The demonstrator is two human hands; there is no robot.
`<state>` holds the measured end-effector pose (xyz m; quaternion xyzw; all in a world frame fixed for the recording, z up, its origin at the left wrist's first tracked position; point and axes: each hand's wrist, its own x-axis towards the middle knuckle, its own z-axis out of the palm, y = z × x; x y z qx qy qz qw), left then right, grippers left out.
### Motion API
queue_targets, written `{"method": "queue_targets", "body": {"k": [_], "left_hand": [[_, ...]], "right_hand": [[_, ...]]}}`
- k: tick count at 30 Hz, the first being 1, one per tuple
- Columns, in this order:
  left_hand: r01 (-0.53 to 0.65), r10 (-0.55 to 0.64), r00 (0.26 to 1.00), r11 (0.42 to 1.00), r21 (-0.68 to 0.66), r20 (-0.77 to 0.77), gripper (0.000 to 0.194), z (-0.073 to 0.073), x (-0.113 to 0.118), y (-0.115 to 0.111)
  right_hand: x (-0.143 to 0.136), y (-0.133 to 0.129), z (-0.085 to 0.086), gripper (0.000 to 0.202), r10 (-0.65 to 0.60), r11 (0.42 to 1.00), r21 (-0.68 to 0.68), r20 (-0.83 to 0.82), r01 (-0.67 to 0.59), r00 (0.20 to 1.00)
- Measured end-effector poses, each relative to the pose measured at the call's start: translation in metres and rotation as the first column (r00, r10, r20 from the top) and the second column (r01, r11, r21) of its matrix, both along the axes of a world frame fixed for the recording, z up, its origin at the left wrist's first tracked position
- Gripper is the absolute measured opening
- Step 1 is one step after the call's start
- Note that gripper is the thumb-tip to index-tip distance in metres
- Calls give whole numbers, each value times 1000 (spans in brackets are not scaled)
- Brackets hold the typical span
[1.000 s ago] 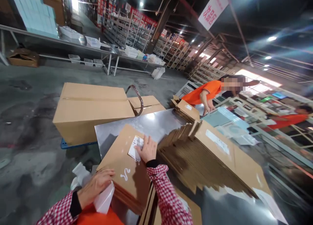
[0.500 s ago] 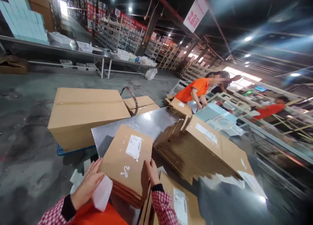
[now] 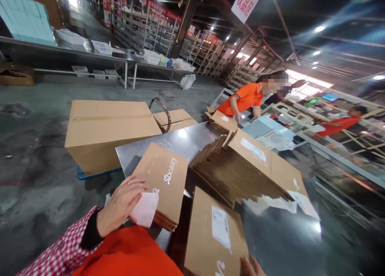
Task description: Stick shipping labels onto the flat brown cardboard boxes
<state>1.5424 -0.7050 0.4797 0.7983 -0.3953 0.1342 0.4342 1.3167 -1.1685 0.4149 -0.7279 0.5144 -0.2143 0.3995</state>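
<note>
My left hand (image 3: 124, 200) lies over the near left edge of a stack of flattened cardboard boxes (image 3: 168, 192). It holds a white paper sheet (image 3: 146, 210) under its fingers. White "beauty" lettering shows on that stack's top box. To the right, a labelled flattened cardboard box (image 3: 201, 228) carries a white shipping label (image 3: 220, 224) on its upper face. My right hand (image 3: 252, 267), mostly cut off by the bottom of the view, grips this box at its near right edge.
A tall row of flattened boxes (image 3: 222, 176) stands on the metal table (image 3: 270, 232) beyond my right side. Large closed cartons (image 3: 111, 123) sit on a blue trolley (image 3: 90, 174) at left. A co-worker in orange (image 3: 245, 99) leans over the far end, near pale blue boxes (image 3: 264, 125).
The labelled box has passed from the left stack to the right pile, uncovering a box with "beauty" lettering. My right hand moved right and nearer; my left hand moved onto the left stack's edge.
</note>
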Motion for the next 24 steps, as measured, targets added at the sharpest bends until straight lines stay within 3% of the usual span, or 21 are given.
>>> {"method": "queue_targets", "body": {"k": [1, 3, 4, 5, 6, 7, 8, 9, 10, 12, 14, 15, 17, 19, 22, 24], "left_hand": [[0, 1, 999, 1000, -21, 38, 27, 10, -1, -1], [4, 1, 995, 999, -46, 98, 26, 28, -4, -6], [5, 2, 993, 999, -53, 122, 25, 35, -6, -10], [3, 5, 990, 998, -61, 142, 25, 41, -7, -14], [-4, 15, 988, 998, -68, 156, 25, 44, -8, -18], [-17, 29, 986, 997, -74, 164, 25, 46, -8, -19], [-39, 51, 985, 996, -75, 164, 25, 46, -6, -20], [-73, 83, 984, 995, -67, 158, 26, 44, -3, -18], [-124, 129, 981, 991, -43, 144, 26, 40, 0, -14], [-279, 276, 956, 960, 16, 99, 28, 31, 7, -1], [-337, 337, 941, 938, 73, 17, 36, 21, 7, 12], [-285, 291, 956, 953, 100, -46, 41, 17, 4, 16], [-71, 97, 971, 990, 125, -218, 49, 9, -7, 18], [62, -19, 906, 994, 89, -422, 48, 4, -20, 12], [-44, 17, 747, 999, -24, -664, 31, -4, -31, -2], [-96, 15, 680, 993, -69, -733, 24, -9, -34, -8]], "right_hand": [[5, 12, 3, 28, 40, 999, -24, -16, -40, 999], [30, 61, 9, 44, 225, 974, -6, 34, -225, 974], [48, 94, 12, 54, 376, 921, 46, 150, -387, 914], [67, 130, 15, 65, 591, 762, 115, 278, -637, 757], [86, 167, 18, 74, 694, 599, 122, 415, -792, 589], [103, 201, 21, 79, 774, 392, 156, 477, -907, 416], [118, 230, 25, 72, 796, 233, 189, 527, -954, 299], [129, 253, 28, 58, 797, 131, 207, 559, -969, 227], [137, 269, 31, 45, 795, 78, 226, 573, -971, 197], [144, 283, 34, 30, 781, 107, 221, 584, -969, 219], [145, 281, 34, 27, 779, 173, 188, 575, -967, 251], [146, 277, 32, 26, 786, 192, 170, 564, -967, 255], [148, 272, 27, 25, 815, 204, 134, 526, -970, 244], [149, 272, 22, 25, 846, 225, 90, 475, -970, 240], [151, 275, 19, 25, 857, 303, 41, 425, -952, 291], [153, 275, 22, 30, 841, 372, -6, 427, -928, 334]]}}
